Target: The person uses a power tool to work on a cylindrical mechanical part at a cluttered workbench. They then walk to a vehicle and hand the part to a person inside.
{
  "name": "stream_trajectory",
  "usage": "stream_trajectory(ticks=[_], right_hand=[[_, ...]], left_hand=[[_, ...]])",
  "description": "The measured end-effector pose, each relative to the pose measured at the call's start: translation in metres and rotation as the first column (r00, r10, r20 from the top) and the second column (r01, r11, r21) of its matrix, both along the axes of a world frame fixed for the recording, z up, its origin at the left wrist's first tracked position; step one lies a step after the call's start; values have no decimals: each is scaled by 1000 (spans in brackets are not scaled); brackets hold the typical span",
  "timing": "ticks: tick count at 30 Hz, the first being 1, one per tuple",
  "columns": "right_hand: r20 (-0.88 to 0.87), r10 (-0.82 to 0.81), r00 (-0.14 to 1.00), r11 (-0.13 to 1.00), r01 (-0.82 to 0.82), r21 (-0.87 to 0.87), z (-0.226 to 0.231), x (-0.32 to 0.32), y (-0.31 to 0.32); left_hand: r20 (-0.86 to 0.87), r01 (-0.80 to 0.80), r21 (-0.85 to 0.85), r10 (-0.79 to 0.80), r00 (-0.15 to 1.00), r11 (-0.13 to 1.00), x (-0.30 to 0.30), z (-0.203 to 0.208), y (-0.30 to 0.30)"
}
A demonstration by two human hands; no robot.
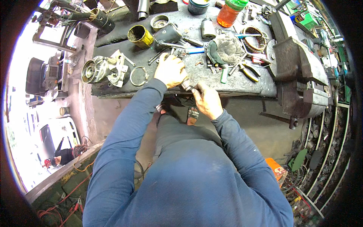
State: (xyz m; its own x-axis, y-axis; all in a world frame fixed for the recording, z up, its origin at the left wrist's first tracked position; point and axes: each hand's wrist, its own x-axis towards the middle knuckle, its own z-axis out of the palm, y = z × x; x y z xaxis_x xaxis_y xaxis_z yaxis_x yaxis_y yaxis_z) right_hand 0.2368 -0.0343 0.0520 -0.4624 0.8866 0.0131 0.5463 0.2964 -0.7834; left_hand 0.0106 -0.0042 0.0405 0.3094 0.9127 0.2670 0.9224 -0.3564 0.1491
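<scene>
Both hands met at the front edge of the workbench (pixel 227 85), where the slab gave a firm rest. The left hand (pixel 171 70) lay knuckles-up, clenched around a small metal part (pixel 186 85) whose shiny, cylindrical end poked out toward the right hand (pixel 206 100). That hand pinched the same part from the other side, fingers curled tight, so the piece was braced between the two right at the bench lip.

Left of the left hand lay a thin wire snap ring (pixel 139 75), and beyond it a cast aluminium motor housing (pixel 104 70), dull grey and ribbed. Behind the left hand stood a grimy yellow tin (pixel 140 36). Right of it a greasy grey rag (pixel 226 49) sat crumpled, with yellow-handled pliers (pixel 247 72) beside it. Farther right a heavy, dark iron bench vise (pixel 298 72) overhung the bench end.
</scene>
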Motion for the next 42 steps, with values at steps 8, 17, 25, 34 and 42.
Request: stream_trajectory(ticks=[8,17,25,34,42], right_hand=[[28,-80,996,996,81,-37,7,-2,-11],[66,-52,996,974,36,223,0,11,-3],[260,50,964,939,-134,318,2,14,9],[196,124,973,872,-201,446,0,17,10],[211,142,967,875,-222,430,-4,14,14]], left_hand=[[163,163,-117,-143,976,980,-1,-4,19],[173,39,53,-48,984,998,13,-16,9],[225,-273,-240,327,918,932,29,-16,14],[125,-307,-254,345,930,917,35,-5,15],[141,-329,-221,363,921,918,36,-7,15]])
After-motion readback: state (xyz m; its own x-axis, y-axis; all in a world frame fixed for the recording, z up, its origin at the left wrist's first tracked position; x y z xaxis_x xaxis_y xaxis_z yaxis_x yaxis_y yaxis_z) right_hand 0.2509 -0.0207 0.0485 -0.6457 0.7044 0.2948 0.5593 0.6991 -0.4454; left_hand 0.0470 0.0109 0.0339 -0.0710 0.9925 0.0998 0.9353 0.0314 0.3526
